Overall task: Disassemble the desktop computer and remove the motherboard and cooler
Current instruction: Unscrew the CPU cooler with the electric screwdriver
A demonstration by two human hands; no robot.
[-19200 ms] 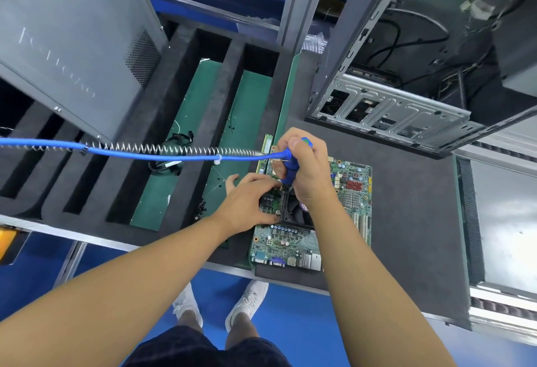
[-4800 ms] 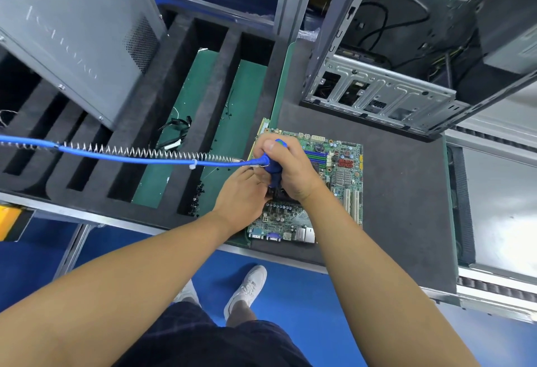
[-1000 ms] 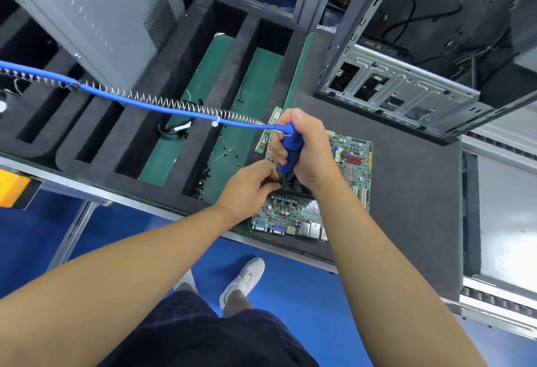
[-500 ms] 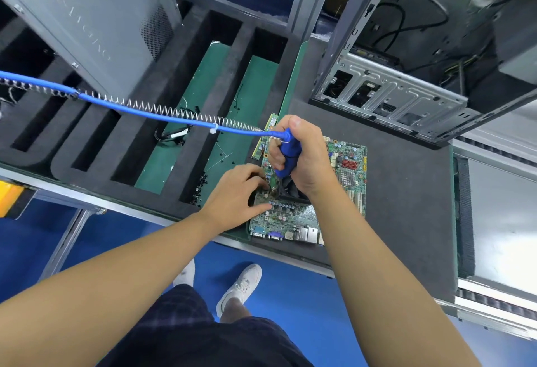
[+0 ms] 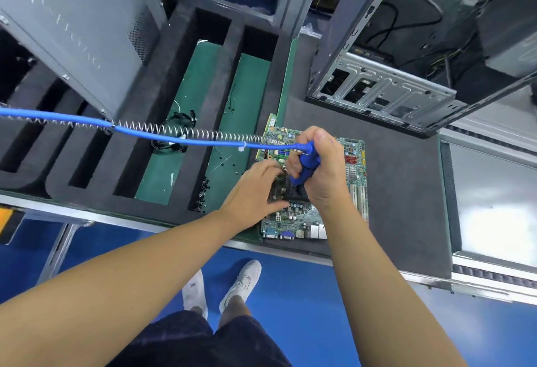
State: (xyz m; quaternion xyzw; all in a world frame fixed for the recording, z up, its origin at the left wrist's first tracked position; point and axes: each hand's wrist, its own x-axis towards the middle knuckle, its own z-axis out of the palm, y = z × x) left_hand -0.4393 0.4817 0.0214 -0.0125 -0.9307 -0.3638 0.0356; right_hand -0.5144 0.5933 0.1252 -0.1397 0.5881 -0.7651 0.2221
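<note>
Right hand [image 5: 316, 172]: wrapped around the blue screwdriver [image 5: 306, 164], held upright over the cooler [image 5: 296, 195].
Left hand [image 5: 252, 189]: rested with loose fingers on the cooler.
Motherboard [image 5: 356, 169]: laid flat on the grey mat [image 5: 401, 192].

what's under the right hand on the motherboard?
The right hand grips a blue screwdriver pointed down at the black cooler on the motherboard; the left hand touches the cooler's left side. The driver's tip and any screw are covered by the hands.
</note>
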